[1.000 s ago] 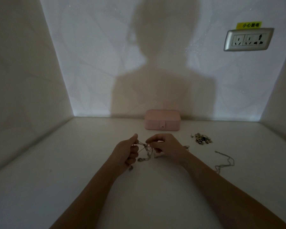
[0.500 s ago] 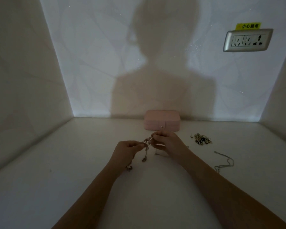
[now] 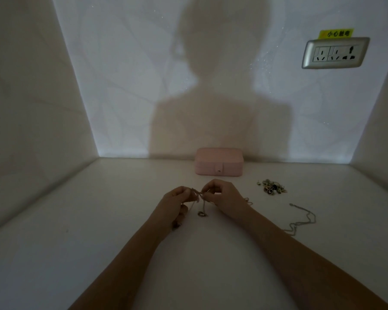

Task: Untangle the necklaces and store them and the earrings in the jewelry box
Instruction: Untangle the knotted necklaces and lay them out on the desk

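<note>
Pink and closed, the box (image 3: 218, 162) sits at the back of the white tabletop (image 3: 99, 220), against the wall, its small clasp facing the person. Just in front of the box, both hands are raised a little off the surface and close together. The left hand (image 3: 174, 202) pinches one side of the tangle (image 3: 196, 194) of necklaces between thumb and fingertips. The right hand (image 3: 222, 195) pinches the other side the same way, its remaining fingers curled. The tangle stretches across the short gap between them. From it a thin strand hangs down to a small pendant (image 3: 202, 214), which seems to touch the tabletop, though the light is too dim to be sure.

To the right of the box and a little nearer the person lies a small heap of earrings (image 3: 272, 188), dark and pale pieces mixed. Further right of the box and nearer again, a separate chain (image 3: 302, 219) lies loose in a winding line, apart from both hands. High above the box and off to its right, a silver socket (image 3: 335, 53) is set in the wall with a yellow label (image 3: 336, 33) over it. Directly above the box the person's shadow (image 3: 211, 108) falls on the wall.
</note>
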Demonstrator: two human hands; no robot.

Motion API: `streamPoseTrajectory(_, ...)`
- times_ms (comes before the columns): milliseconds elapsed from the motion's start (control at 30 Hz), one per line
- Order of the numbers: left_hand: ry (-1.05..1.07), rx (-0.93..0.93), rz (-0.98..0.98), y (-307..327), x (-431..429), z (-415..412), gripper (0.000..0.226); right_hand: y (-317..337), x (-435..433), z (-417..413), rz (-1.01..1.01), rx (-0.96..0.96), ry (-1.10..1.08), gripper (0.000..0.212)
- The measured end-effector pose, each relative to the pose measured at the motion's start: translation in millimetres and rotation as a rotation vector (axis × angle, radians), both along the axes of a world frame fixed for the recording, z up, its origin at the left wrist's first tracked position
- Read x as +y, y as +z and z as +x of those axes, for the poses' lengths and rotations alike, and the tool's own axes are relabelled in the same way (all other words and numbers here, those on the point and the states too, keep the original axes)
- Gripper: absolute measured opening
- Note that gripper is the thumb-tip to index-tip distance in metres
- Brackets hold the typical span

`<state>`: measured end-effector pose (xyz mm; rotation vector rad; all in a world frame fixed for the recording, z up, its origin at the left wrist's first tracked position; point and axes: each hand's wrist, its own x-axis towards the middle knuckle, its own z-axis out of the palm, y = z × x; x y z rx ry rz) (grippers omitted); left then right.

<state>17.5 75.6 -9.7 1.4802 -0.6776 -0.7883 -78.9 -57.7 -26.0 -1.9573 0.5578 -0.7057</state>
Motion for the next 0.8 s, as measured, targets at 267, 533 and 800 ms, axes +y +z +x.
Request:
streamPoseTrajectory(267, 0.053, 0.268, -0.094, -4, -7, 2, 0.030, -6, 0, 6, -0.081, 0.006, -0.073, 0.022)
streamPoseTrajectory(533, 0.138, -0.231, 0.073, -2, 2, 4, 0.015, 3, 1, 0, 0.130, -0.117, -0.011, 0.017)
streamPoseTrajectory(800, 0.100, -0.232, 0.011, 1, 3, -3, 0.009, 11, 7, -9, 0.204, -0.085, 0.052, 0.017)
